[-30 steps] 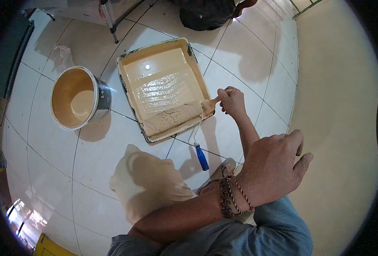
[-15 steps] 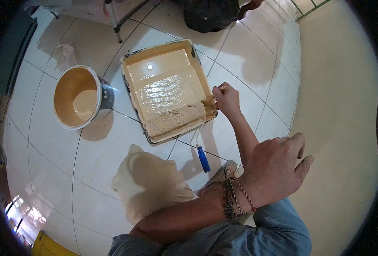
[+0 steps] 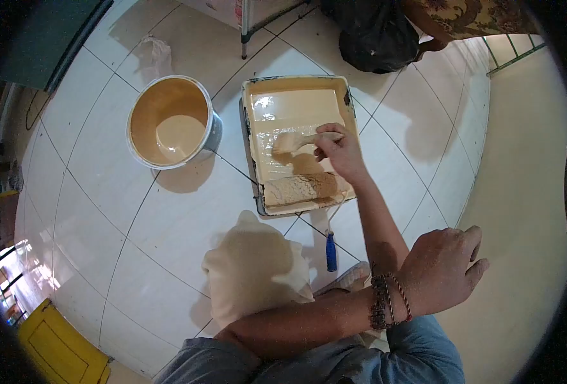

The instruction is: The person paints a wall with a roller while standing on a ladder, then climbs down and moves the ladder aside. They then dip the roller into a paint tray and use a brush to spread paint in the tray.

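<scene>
Gripping a paint brush [image 3: 294, 141], the right hand [image 3: 338, 152] hides most of its handle, and the paint-soaked bristles blur into the cream-filled paint tray [image 3: 256, 137] below. Brush sits over the tray's middle, roller [image 3: 303, 187] lying at the near end; left hand [image 3: 442, 272] rests loosely curled, holding nothing, over the right forearm

Bare tiles left of tray [image 3: 251, 153]; bucket [image 3: 168, 121] upper left, roller [image 3: 303, 187] blocks tray's near end.

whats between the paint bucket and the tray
In the head view, only bare white floor tile lies between the paint bucket and the tray; they stand close but apart.
</scene>
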Demonstrator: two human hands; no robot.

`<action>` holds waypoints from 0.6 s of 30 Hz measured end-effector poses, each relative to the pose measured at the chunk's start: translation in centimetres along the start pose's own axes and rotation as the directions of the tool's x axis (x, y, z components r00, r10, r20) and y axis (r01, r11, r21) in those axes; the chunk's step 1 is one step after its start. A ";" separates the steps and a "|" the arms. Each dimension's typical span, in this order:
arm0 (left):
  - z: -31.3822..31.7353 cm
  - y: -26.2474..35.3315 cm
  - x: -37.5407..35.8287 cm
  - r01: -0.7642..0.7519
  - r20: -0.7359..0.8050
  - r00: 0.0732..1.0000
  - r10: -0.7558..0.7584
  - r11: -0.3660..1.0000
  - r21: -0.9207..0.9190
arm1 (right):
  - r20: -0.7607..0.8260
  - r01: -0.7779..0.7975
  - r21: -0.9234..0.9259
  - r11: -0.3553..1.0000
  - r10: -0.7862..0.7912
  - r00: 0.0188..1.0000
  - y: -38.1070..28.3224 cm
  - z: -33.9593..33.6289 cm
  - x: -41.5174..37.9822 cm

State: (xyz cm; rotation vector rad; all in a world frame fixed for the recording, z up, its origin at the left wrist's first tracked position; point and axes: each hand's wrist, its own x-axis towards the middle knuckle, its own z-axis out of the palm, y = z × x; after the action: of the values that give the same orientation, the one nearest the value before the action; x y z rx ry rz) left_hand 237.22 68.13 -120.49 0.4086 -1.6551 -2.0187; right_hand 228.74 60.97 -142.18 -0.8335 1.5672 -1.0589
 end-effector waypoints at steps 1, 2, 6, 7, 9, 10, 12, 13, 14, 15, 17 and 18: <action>0.0 -0.1 0.0 -0.002 -0.005 1.000 0.002 1.000 0.000 | 0.004 0.001 -0.003 1.000 -0.001 1.000 0.5 0.7 0.6; 0.1 -0.2 0.0 -0.014 -0.009 1.000 0.014 1.000 -0.010 | 0.036 -0.003 -0.028 1.000 0.004 0.999 0.4 1.6 1.0; -0.4 -0.1 -0.3 -0.041 -0.030 0.999 0.041 0.999 -0.028 | 0.053 -0.008 -0.128 0.992 0.015 0.998 0.4 3.3 2.1; -0.7 0.1 -0.3 -0.044 -0.032 0.999 0.043 0.999 -0.029 | 0.042 0.020 -0.224 0.974 -0.011 0.999 0.5 3.3 2.4; -1.5 0.4 -0.4 0.002 0.018 1.000 -0.001 0.999 -0.038 | 0.028 0.015 -0.193 0.981 -0.010 1.000 1.1 2.7 2.5; -1.6 0.4 -0.4 -0.002 0.013 1.000 0.003 0.999 -0.039 | 0.016 0.011 -0.160 0.987 -0.009 1.000 1.4 2.4 2.6; -1.9 0.4 -0.6 -0.032 -0.026 0.999 0.031 0.998 -0.056 | -0.005 0.001 -0.167 0.986 -0.002 1.000 0.5 2.5 2.1; -2.1 0.3 -0.6 -0.032 -0.033 0.999 0.031 0.998 -0.056 | -0.038 -0.016 -0.168 0.986 0.010 0.999 0.1 2.7 2.0; -2.2 0.4 -0.6 -0.037 -0.029 0.999 0.035 0.996 -0.080 | -0.036 -0.018 -0.170 0.985 0.012 0.999 0.0 3.2 2.1; -2.2 0.5 -0.7 -0.041 -0.019 0.999 0.039 0.994 -0.106 | -0.015 0.000 -0.118 0.993 -0.002 1.000 0.0 4.0 2.1; -2.7 0.7 -0.6 -0.027 0.008 1.000 0.028 0.995 -0.101 | -0.004 0.018 -0.068 0.998 -0.018 1.000 0.2 4.2 2.3; -2.9 0.7 -0.6 -0.012 0.026 1.000 0.015 0.996 -0.089 | -0.034 0.021 -0.134 0.991 -0.026 0.999 0.5 4.2 2.6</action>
State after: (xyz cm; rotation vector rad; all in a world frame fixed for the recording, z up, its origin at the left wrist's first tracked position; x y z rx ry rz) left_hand 239.35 65.97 -120.44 0.3391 -1.5725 -2.0875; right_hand 232.24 57.92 -143.98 -0.9299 1.6764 -0.9991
